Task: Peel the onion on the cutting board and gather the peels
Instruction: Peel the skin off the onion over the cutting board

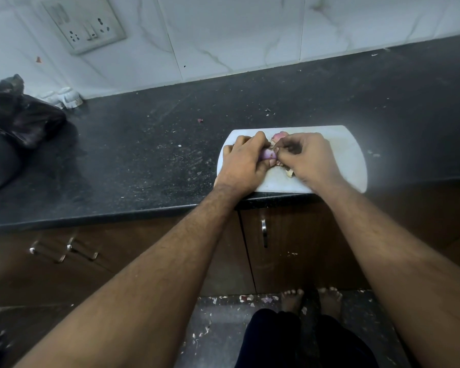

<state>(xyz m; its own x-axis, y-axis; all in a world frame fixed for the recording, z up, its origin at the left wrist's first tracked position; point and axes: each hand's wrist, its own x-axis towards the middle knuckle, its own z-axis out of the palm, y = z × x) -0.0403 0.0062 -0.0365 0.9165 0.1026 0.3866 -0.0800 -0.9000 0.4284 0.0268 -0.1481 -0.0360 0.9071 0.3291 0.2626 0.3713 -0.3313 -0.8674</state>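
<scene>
A small purple onion (pixel 268 154) is held over the white cutting board (pixel 348 160), which lies at the counter's front edge. My left hand (pixel 246 160) wraps around the onion and hides most of it. My right hand (pixel 307 158) meets it from the right, fingertips pinched on a bit of skin at the onion's end. Loose pink and tan peels (pixel 279 135) lie on the board behind the hands, and a few pale peel scraps (pixel 290 173) show beneath my right hand.
The dark speckled counter (pixel 144 160) stretches left, with a black plastic bag (pixel 19 120) at its far left. A tiled wall with a socket plate (pixel 87 25) stands behind. Below are brown cabinet doors with metal handles (pixel 264 233), and peel bits on the floor by my feet.
</scene>
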